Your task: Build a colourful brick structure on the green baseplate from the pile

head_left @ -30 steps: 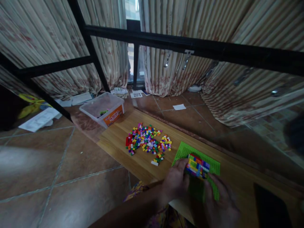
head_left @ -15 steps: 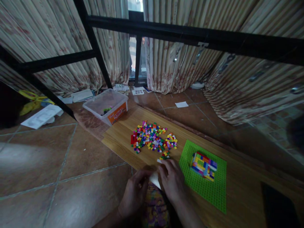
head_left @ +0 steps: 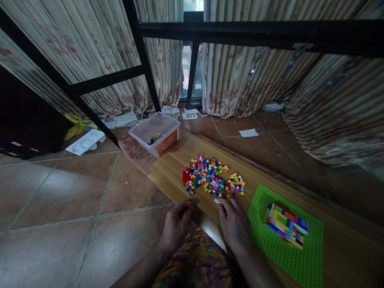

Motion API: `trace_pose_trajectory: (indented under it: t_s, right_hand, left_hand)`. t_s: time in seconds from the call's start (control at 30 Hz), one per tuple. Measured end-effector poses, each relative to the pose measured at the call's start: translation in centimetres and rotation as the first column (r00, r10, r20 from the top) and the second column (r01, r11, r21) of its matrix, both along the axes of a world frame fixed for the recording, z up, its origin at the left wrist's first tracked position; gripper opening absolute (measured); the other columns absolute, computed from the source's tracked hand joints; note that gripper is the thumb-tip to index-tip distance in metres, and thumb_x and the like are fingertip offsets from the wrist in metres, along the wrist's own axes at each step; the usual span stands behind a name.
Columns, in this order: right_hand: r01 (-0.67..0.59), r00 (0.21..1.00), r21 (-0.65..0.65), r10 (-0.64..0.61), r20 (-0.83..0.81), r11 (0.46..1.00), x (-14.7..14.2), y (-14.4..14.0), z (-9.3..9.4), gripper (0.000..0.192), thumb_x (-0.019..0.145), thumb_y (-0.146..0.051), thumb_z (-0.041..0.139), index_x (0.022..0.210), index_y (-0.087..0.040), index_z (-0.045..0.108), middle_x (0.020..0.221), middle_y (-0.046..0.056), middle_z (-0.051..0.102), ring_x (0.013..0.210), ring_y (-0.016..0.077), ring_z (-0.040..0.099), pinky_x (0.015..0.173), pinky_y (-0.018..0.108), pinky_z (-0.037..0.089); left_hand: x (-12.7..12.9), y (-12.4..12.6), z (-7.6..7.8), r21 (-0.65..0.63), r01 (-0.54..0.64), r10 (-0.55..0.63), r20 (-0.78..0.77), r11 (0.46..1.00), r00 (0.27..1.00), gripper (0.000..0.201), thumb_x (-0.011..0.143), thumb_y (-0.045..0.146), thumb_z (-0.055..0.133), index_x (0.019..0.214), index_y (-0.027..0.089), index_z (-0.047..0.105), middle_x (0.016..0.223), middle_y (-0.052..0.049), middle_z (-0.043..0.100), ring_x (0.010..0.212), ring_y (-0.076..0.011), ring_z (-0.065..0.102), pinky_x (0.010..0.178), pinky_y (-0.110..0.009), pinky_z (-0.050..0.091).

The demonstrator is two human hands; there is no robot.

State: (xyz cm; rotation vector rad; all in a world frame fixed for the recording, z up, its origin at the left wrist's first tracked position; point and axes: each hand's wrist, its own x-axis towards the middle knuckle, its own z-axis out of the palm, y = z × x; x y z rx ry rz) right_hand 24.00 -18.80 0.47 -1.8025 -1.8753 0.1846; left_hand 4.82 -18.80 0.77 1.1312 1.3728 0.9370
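Note:
A pile of small coloured bricks (head_left: 211, 179) lies on a wooden board (head_left: 174, 166) set on the tiled floor. My left hand (head_left: 177, 226) rests at the board's near edge, fingers curled, holding nothing I can see. My right hand (head_left: 234, 224) lies flat on the board just below the pile, its fingertips by a small white brick (head_left: 217, 201). To the right, a green baseplate (head_left: 303, 258) carries a multicoloured brick build (head_left: 285, 225), apart from both hands.
A clear plastic tub (head_left: 156, 136) with an orange label stands at the board's far left corner. Papers (head_left: 85, 141) and a yellow item (head_left: 75, 124) lie on the floor by the curtains. A black metal frame (head_left: 144, 72) crosses in front of the striped curtains.
Both hands left the brick build on the baseplate and moved left to the board's near edge, below the pile. The view has shifted left.

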Motion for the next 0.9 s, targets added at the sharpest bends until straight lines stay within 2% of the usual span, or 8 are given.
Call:
trace_pose_trajectory:
  t_s: [0.1, 0.2, 0.33, 0.53, 0.63, 0.73, 0.9]
  right_hand:
    - [0.015, 1.000, 0.024, -0.015, 0.009, 1.000, 0.2, 0.4, 0.0, 0.024, 0.095, -0.023, 0.042, 0.101, -0.022, 0.066, 0.093, 0.007, 0.065, 0.090, 0.0229, 0.059, 0.076, 0.035, 0.047]
    - [0.017, 1.000, 0.029, -0.017, 0.000, 0.999, 0.0, 0.1, -0.1, 0.025, 0.095, -0.025, 0.042, 0.104, -0.021, 0.065, 0.096, 0.008, 0.065, 0.090, 0.0227, 0.060, 0.078, 0.036, 0.047]
    - [0.052, 0.998, 0.055, -0.050, -0.042, 0.997, -0.5, -0.8, -0.4, 0.027, 0.095, -0.028, 0.042, 0.108, -0.021, 0.064, 0.105, 0.008, 0.065, 0.095, 0.0231, 0.061, 0.082, 0.036, 0.048]
    - [0.039, 0.993, 0.077, -0.030, -0.113, 0.996, -0.5, -2.3, -1.0, 0.025, 0.095, -0.027, 0.043, 0.105, -0.020, 0.064, 0.105, 0.009, 0.066, 0.097, 0.0225, 0.062, 0.083, 0.036, 0.051]
    - [0.015, 0.988, 0.079, -0.002, -0.152, 0.997, -0.2, -3.2, -1.1, 0.025, 0.095, -0.028, 0.043, 0.107, -0.021, 0.064, 0.108, 0.009, 0.065, 0.100, 0.0223, 0.062, 0.085, 0.037, 0.051]
    - [0.017, 0.983, 0.056, -0.007, -0.184, 0.998, -0.1, -3.9, -1.0, 0.026, 0.095, -0.029, 0.043, 0.109, -0.022, 0.063, 0.111, 0.009, 0.065, 0.101, 0.0223, 0.063, 0.086, 0.037, 0.052]
    - [0.030, 0.968, 0.032, -0.022, -0.250, 0.999, -0.2, -4.4, -0.6, 0.025, 0.095, -0.030, 0.043, 0.106, -0.022, 0.064, 0.111, 0.008, 0.065, 0.101, 0.0210, 0.064, 0.087, 0.035, 0.054]
  left_hand:
    - [-1.8, 2.4, 0.4, 0.125, -0.034, 0.052, -0.140, 0.992, 0.989, 0.025, 0.082, 0.032, 0.052, 0.099, 0.017, 0.064, 0.087, -0.003, 0.067, 0.073, -0.0125, 0.061, 0.065, -0.022, 0.050]
    - [-3.3, 5.4, 1.1, 0.211, -0.035, 0.113, -0.368, 0.977, 0.923, 0.028, 0.081, 0.029, 0.053, 0.105, 0.017, 0.062, 0.084, -0.002, 0.067, 0.067, -0.0117, 0.060, 0.065, -0.023, 0.050]
    - [-3.5, 8.2, 1.7, 0.285, 0.118, 0.064, -0.559, 0.951, 0.827, 0.041, 0.077, 0.018, 0.054, 0.118, 0.018, 0.057, 0.101, -0.005, 0.064, 0.072, -0.0124, 0.059, 0.071, -0.027, 0.051]
    - [-2.3, 9.3, 1.2, 0.321, 0.359, -0.066, -0.658, 0.876, 0.750, 0.038, 0.083, 0.013, 0.045, 0.116, 0.023, 0.061, 0.122, -0.005, 0.055, 0.105, -0.0164, 0.059, 0.093, -0.030, 0.048]
    - [-2.0, 9.5, 1.3, 0.302, 0.435, -0.107, -0.706, 0.848, 0.700, 0.034, 0.085, 0.015, 0.044, 0.113, 0.023, 0.062, 0.123, -0.005, 0.055, 0.107, -0.0170, 0.058, 0.096, -0.031, 0.047]
    - [-1.8, 9.6, 1.3, 0.298, 0.449, -0.094, -0.739, 0.843, 0.667, 0.030, 0.086, 0.015, 0.045, 0.108, 0.022, 0.063, 0.120, -0.006, 0.057, 0.107, -0.0177, 0.058, 0.096, -0.031, 0.047]
    - [-1.3, 9.7, 1.2, 0.315, 0.412, -0.055, -0.735, 0.855, 0.676, 0.023, 0.086, 0.014, 0.045, 0.098, 0.021, 0.063, 0.109, -0.005, 0.061, 0.099, -0.0171, 0.061, 0.089, -0.029, 0.049]
